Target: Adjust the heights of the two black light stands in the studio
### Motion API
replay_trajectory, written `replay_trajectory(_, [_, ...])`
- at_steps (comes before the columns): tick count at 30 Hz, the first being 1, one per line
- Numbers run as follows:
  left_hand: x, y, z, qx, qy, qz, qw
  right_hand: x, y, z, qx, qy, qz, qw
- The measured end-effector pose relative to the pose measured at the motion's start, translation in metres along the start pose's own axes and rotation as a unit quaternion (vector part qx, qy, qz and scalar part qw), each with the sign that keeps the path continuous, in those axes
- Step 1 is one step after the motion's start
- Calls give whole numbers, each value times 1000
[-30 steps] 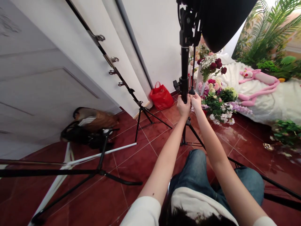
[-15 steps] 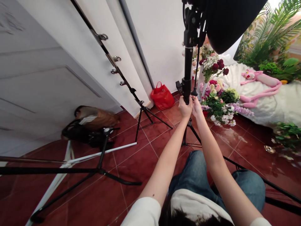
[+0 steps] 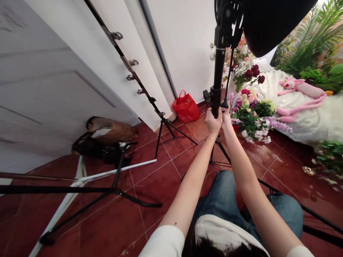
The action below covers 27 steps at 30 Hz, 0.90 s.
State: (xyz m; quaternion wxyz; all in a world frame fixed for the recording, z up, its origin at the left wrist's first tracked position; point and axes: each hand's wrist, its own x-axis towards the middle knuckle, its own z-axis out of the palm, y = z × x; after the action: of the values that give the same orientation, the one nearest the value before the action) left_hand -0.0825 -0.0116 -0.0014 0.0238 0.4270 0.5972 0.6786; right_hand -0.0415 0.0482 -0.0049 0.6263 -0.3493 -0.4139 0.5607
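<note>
My left hand (image 3: 214, 123) is wrapped around the black upright pole of a light stand (image 3: 220, 67), just below a collar with a side knob (image 3: 207, 96). At the pole's right side, my right hand (image 3: 226, 117) is closed against the stand at about the same height, its fingertips partly hidden. A black plug (image 3: 225, 104) on a hanging cable dangles right by those fingers. Above my hands, the stand carries a bracket and a large black light modifier (image 3: 270, 26). Part of the stand's legs shows behind my forearms.
A thin clamp-hung stand (image 3: 128, 67) leans along the wall at left. A red bag (image 3: 187, 108) sits on the tiles. Black stand legs (image 3: 116, 191) and white poles (image 3: 120, 170) lie left. Artificial flowers (image 3: 250, 110) and a pink plush toy (image 3: 305, 91) are at right.
The light stand's pole and the black modifier have shifted slightly right in view, with both hands along. The left hand keeps its grip, and the right hand's fingers reach a little higher by the plug.
</note>
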Motion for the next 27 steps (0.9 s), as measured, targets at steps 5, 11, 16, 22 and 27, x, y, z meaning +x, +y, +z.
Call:
replay_trajectory(5, [1,-3,2,-11,-2,1,1000,0,-8,5,-58,123,37,990])
replay_trajectory(11, [1,-3,1,-3,-15,-9,1000,-1,-24,4,-202,155,24,967])
replay_trajectory(16, [-1,1,0,16,-14,2,1000,-52,-40,-21,-163,78,14,983])
replay_trajectory(22, [1,0,-1,35,-10,18,999,-181,-41,-135,-119,27,111,986])
replay_trajectory(27, [0,7,-5,60,-27,15,998,-278,-65,-260,-112,250,143,951])
